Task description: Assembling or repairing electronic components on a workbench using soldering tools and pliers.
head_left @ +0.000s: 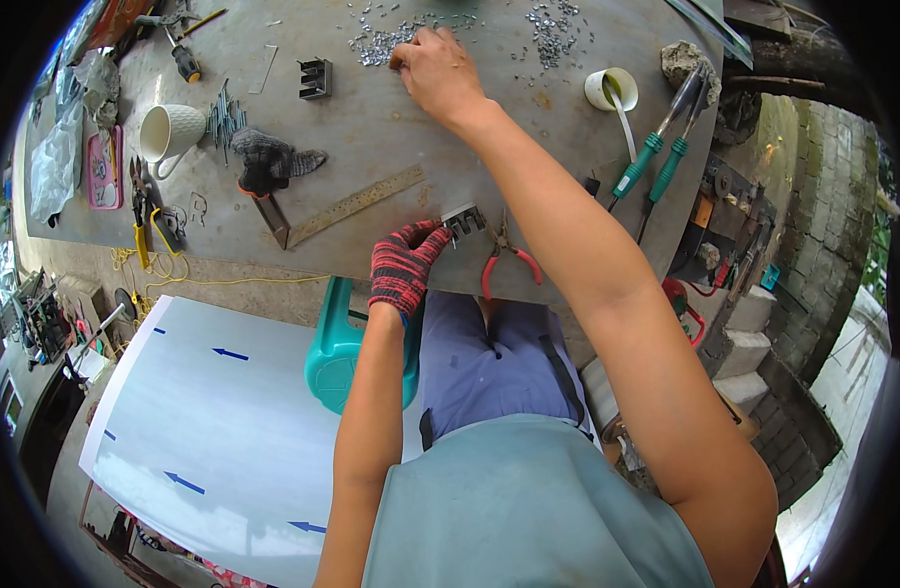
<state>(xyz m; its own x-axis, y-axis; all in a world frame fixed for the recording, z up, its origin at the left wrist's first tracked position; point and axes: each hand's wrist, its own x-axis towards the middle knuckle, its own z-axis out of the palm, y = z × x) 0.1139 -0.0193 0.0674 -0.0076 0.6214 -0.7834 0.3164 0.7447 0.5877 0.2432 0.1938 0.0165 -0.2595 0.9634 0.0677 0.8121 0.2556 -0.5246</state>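
My left hand [403,265], in a red and black striped knit glove, pinches a small silver and dark finned metal block [464,222] near the table's front edge. Red-handled pliers [525,263] lie just right of that block. My bare right hand [440,76] reaches to the far side, its fingers curled down at the edge of a scattered pile of small metal pieces [375,47]. What its fingertips hold, if anything, is hidden. A second pile of the same pieces [554,35] lies further right. A similar dark finned block [315,78] stands left of the right hand.
On the metal table [372,127] lie a steel ruler [357,204], a dark glove [271,162], a white mug [168,133] and long nails [225,116]. Right are a white cup [611,90] and green-handled tools [638,167]. A teal stool [347,358] stands below.
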